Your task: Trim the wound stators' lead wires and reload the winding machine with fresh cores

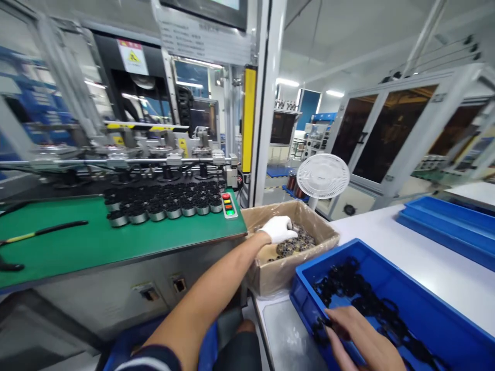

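My left hand [279, 228], in a white glove, reaches into a cardboard box [266, 275] lined with plastic and closes over a heap of round metal parts [296, 243]. My bare right hand [358, 337] rests in a blue plastic bin [425, 304] and pinches one of the black ring-shaped parts [359, 296] at the bin's near end.
Left of the box, a green-topped machine table [77, 247] holds rows of round black-and-silver parts [162, 203], a button box [229, 205] and a black-handled tool [42, 230]. A white fan [323, 176] stands behind the box. Another blue tray [452, 226] lies at the right.
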`<action>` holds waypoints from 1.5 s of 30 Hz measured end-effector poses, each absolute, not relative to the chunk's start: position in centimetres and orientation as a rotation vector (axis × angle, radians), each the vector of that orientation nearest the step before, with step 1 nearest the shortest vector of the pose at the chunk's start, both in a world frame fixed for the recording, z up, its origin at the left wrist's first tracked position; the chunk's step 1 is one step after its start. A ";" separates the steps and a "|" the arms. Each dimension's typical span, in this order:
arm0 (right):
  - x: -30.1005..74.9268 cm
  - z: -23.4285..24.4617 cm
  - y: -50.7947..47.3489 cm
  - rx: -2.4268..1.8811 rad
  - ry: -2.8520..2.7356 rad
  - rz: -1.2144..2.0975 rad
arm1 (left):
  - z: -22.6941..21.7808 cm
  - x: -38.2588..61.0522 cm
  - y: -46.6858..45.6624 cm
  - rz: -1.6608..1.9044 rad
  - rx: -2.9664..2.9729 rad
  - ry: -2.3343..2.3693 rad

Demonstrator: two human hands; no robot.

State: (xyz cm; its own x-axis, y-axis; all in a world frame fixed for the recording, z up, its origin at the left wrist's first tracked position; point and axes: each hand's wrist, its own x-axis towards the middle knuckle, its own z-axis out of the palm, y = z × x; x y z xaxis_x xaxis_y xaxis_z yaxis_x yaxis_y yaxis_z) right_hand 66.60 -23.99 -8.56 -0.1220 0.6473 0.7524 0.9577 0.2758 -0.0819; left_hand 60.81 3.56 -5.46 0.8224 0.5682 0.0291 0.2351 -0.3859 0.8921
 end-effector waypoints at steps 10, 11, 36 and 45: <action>63.1 -6.6 -25.1 -1.427 -1.654 -0.333 | -12.4 47.8 -10.1 0.352 0.925 -0.036; 62.8 -6.5 -25.2 -1.410 -1.669 -0.322 | -12.5 47.6 -10.5 0.340 0.863 -0.057; 61.9 -7.3 -26.4 -1.363 -1.880 -0.312 | -11.3 47.6 -16.1 0.592 1.335 0.271; 62.2 -7.4 -26.2 -1.377 -2.008 -0.576 | -10.4 46.9 -15.7 0.577 1.408 0.320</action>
